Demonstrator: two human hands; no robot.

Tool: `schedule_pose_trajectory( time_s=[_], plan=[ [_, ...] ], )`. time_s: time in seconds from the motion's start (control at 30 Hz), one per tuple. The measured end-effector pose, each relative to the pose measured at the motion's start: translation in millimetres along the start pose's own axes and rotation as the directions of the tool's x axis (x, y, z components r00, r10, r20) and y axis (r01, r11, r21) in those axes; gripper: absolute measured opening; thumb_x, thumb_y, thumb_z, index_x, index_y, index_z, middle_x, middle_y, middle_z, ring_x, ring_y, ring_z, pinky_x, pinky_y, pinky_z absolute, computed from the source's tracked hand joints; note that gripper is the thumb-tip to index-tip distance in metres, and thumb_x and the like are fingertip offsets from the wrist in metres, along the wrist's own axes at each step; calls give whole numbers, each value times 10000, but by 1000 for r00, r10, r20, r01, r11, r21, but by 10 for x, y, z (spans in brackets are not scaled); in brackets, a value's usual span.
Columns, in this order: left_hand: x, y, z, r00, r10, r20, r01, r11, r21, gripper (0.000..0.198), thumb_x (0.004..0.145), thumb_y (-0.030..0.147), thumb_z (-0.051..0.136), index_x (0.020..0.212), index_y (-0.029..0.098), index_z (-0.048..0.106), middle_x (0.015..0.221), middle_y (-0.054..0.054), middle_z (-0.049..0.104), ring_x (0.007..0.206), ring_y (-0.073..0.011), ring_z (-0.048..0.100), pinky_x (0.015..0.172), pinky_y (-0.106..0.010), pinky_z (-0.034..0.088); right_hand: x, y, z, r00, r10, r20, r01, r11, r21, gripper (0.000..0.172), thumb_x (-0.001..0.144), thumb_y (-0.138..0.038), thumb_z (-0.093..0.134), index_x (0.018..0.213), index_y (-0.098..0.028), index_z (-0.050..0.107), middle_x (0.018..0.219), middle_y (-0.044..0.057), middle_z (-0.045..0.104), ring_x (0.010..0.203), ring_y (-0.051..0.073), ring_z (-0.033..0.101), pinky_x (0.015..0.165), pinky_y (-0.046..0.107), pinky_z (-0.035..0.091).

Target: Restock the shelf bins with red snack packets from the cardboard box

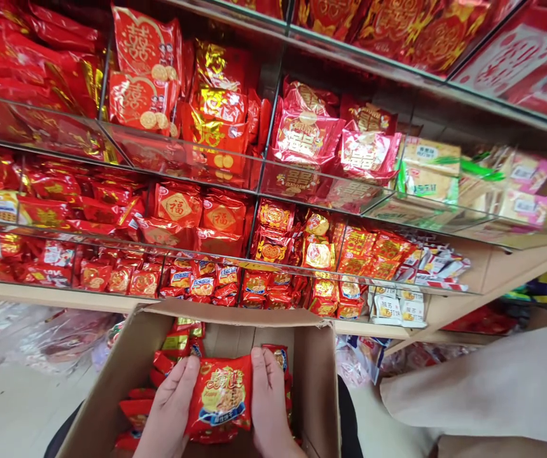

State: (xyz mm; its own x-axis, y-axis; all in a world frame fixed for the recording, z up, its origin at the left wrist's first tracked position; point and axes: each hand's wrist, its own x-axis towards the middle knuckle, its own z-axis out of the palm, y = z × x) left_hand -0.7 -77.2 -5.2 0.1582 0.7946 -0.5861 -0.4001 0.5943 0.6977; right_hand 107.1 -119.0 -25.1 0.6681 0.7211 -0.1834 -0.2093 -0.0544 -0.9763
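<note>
Should the red biscuit packet [221, 394], gripped at its side edges over the opening of the cardboard box [318, 381] by the fingers of the left hand [171, 397] and the right hand [270, 401], be pulled unevenly, its seams may be split or it may be dropped into the box.
</note>
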Motion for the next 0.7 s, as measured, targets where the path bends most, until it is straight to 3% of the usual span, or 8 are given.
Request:
schedule_pose_trajectory(
  time_s=[0.13, 0.3, 0.5, 0.6, 0.7],
  plan=[
    [-164, 55, 146, 998, -52, -20, 52, 999, -14, 150, 724, 239, 631, 863, 219, 578, 691, 18, 665, 573, -134, 638, 575, -250, 533, -15, -39, 48, 990, 139, 0, -136, 972, 192, 361, 739, -571, 494, 692, -214, 473, 588, -10, 570, 540, 153, 559, 461, 240, 414],
    [-286, 90, 298, 994, -89, -56, 87, 995, -38, 114, 750, 216, 605, 853, 214, 556, 655, 20, 653, 541, -129, 632, 576, -265, 538, -13, -83, 56, 994, 110, -23, -102, 972, 211, 394, 737, -600, 498, 655, -215, 495, 578, 7, 603, 555, 175, 593, 440, 251, 408],
    [-165, 18, 180, 999, -46, -21, 46, 999, -5, 167, 693, 243, 662, 831, 224, 571, 665, 32, 656, 589, -135, 634, 581, -248, 531, 25, -9, -21, 982, 153, 108, -171, 969, 176, 381, 759, -579, 487, 671, -210, 453, 564, -9, 567, 521, 156, 560, 445, 238, 391],
    [-42, -41, 19, 1000, 12, -10, -11, 998, 65, 322, 553, 340, 761, 793, 208, 592, 667, 29, 654, 626, -158, 624, 574, -245, 526, 38, -17, -207, 984, 6, 177, -2, 1000, -23, 334, 802, -510, 478, 701, -192, 500, 607, -7, 564, 581, 145, 549, 526, 232, 416],
    [37, -103, -101, 992, 81, 94, -96, 979, 178, 390, 454, 445, 787, 674, 195, 585, 635, 23, 639, 621, -161, 593, 580, -242, 518, 8, -163, -430, 934, -162, 318, 242, 942, -231, 298, 816, -397, 509, 1010, -176, 560, 875, 44, 630, 778, 165, 579, 703, 251, 443]
  ],
)
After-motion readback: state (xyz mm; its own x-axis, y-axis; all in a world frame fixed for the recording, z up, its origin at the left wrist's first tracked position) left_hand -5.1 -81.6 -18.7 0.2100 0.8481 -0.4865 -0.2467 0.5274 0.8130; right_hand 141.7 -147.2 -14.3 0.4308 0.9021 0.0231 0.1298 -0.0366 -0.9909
